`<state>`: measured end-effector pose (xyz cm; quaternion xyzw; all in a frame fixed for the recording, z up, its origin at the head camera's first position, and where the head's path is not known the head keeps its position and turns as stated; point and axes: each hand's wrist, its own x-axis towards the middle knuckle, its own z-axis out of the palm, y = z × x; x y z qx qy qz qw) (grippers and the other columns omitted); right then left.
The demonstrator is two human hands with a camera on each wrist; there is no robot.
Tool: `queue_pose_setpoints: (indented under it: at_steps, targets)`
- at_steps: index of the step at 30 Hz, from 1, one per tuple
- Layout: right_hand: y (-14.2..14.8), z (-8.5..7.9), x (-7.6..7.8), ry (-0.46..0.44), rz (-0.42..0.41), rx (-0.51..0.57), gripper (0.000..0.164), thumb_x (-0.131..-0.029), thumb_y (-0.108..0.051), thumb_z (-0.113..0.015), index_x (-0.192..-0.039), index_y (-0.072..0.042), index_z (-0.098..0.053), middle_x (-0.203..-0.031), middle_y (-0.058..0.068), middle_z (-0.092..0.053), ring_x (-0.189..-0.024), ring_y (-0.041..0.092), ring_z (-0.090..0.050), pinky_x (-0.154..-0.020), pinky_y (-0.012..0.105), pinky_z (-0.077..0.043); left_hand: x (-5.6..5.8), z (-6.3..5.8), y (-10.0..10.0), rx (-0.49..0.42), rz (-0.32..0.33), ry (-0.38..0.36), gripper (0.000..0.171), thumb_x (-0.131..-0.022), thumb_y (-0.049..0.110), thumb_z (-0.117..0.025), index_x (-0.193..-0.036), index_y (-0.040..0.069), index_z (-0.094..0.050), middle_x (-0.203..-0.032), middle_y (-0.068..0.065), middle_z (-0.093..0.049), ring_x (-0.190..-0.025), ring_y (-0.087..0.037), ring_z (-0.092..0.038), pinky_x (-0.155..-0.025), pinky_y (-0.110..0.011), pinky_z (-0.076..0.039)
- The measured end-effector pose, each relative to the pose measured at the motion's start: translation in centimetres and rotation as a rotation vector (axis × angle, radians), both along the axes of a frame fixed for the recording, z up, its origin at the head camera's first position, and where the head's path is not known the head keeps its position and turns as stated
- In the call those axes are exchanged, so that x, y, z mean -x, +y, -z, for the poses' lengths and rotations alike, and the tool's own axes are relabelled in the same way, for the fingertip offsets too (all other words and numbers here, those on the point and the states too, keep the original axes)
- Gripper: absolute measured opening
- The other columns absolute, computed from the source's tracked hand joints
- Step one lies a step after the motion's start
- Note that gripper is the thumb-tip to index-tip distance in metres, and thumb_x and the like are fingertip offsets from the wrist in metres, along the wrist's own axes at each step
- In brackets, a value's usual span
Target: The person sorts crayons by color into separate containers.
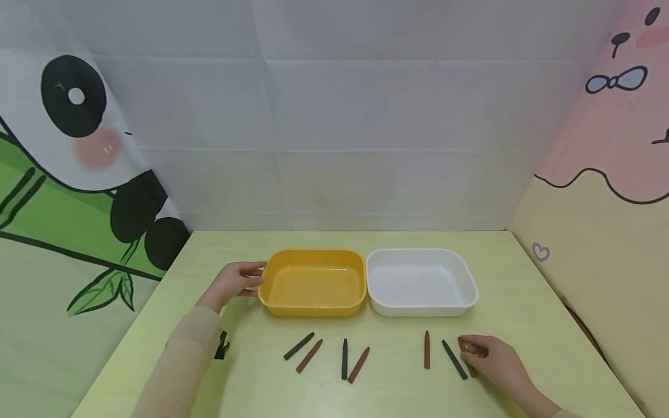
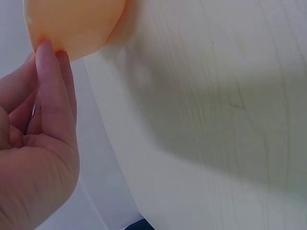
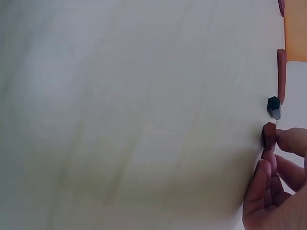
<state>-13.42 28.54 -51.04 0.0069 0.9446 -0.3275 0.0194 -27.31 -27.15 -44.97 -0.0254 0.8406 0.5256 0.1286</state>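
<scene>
Pinching a reddish-brown crayon [image 1: 471, 370] between thumb and fingers, the right hand [image 1: 491, 361] appears in the head view low on the right of the pale yellow table [image 1: 251, 389], nearer the person than the two trays. The left hand [image 1: 237, 281] has its fingers nearly straight, their tips touching the left end of the yellow tray [image 1: 312, 312]; the white tray [image 1: 422, 310] stands just beside that one, on its right. A dark crayon [image 1: 455, 360] lies aslant just left of the pinched one, and a brown crayon [image 1: 427, 349] a little farther left. Below the yellow tray lie two more pairs, each a dark stick [image 1: 299, 346] [image 1: 344, 359] beside a brown stick [image 1: 309, 356] [image 1: 358, 365]. In the left wrist view, the left hand's fingertips meet the outside of the yellow tray, which looks orange here, and a broad shadow falls over the table. In the right wrist view, the right hand's digits grip the crayon near the table; whether it touches the surface I cannot tell. The dark crayon shows end-on just beyond it, with brown ones farther along and a patch of orange at the upper right.
</scene>
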Motion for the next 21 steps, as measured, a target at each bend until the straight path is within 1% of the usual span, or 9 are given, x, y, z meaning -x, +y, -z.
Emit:
queue_pose_setpoints:
  at_steps: [5, 7, 12, 14, 18, 21]
  targets:
    - [0.0, -0.1, 0.0, -0.003, 0.007, 0.001, 0.032, -0.083, -0.014, -0.077, -0.114, -0.005, -0.074, -0.086, -0.006, -0.068, -0.08, 0.011, -0.062, -0.07, 0.03, -0.05, 0.2, 0.1, 0.0, 0.012, 0.0, -0.002, 0.052, -0.095, 0.002, -0.065, -0.144, -0.001, -0.049, -0.132, -0.028, -0.055, -0.102, -0.034, -0.066, -0.076, -0.034, -0.06]
    - [0.1, -0.1, 0.1, -0.003, 0.016, 0.019, 0.031, -0.083, -0.012, -0.076, -0.113, -0.005, -0.074, -0.088, -0.002, -0.07, -0.081, 0.012, -0.063, -0.069, 0.028, -0.051, 0.3, 0.2, 0.0, 0.016, -0.003, -0.005, 0.052, -0.095, 0.002, -0.065, -0.144, -0.001, -0.049, -0.131, -0.028, -0.056, -0.1, -0.032, -0.067, -0.075, -0.034, -0.06]
    - [0.5, -0.4, 0.3, -0.028, 0.028, 0.094, 0.029, -0.085, -0.012, -0.074, -0.114, -0.005, -0.074, -0.102, 0.01, -0.073, -0.086, 0.016, -0.064, -0.065, 0.024, -0.051, 0.4, 0.3, 0.1, 0.021, -0.009, -0.006, 0.052, -0.095, 0.001, -0.065, -0.144, -0.001, -0.049, -0.129, -0.027, -0.056, -0.097, -0.029, -0.067, -0.075, -0.034, -0.06]
    - [0.6, -0.5, 0.4, -0.054, 0.041, 0.142, 0.03, -0.087, -0.011, -0.073, -0.116, -0.003, -0.073, -0.102, 0.01, -0.073, -0.082, 0.016, -0.062, -0.062, 0.024, -0.052, 0.4, 0.4, 0.1, 0.021, -0.004, -0.001, 0.052, -0.095, 0.001, -0.065, -0.144, -0.002, -0.048, -0.129, -0.028, -0.056, -0.097, -0.029, -0.067, -0.074, -0.034, -0.06]
    - [1.0, -1.0, 0.7, -0.087, 0.075, 0.222, 0.032, -0.089, -0.01, -0.071, -0.119, -0.001, -0.07, -0.094, 0.006, -0.071, -0.074, 0.013, -0.058, -0.057, 0.025, -0.051, 0.4, 0.4, 0.1, 0.017, 0.002, 0.007, 0.053, -0.095, 0.001, -0.065, -0.144, -0.003, -0.047, -0.128, -0.028, -0.057, -0.094, -0.028, -0.067, -0.074, -0.034, -0.061]
    - [1.1, -1.6, 0.7, -0.095, 0.082, 0.27, 0.033, -0.09, -0.01, -0.071, -0.122, 0.0, -0.069, -0.095, 0.007, -0.07, -0.074, 0.012, -0.058, -0.058, 0.025, -0.052, 0.4, 0.4, 0.2, 0.019, 0.002, 0.009, 0.052, -0.095, 0.001, -0.064, -0.144, -0.003, -0.047, -0.127, -0.028, -0.057, -0.091, -0.024, -0.067, -0.073, -0.033, -0.061]
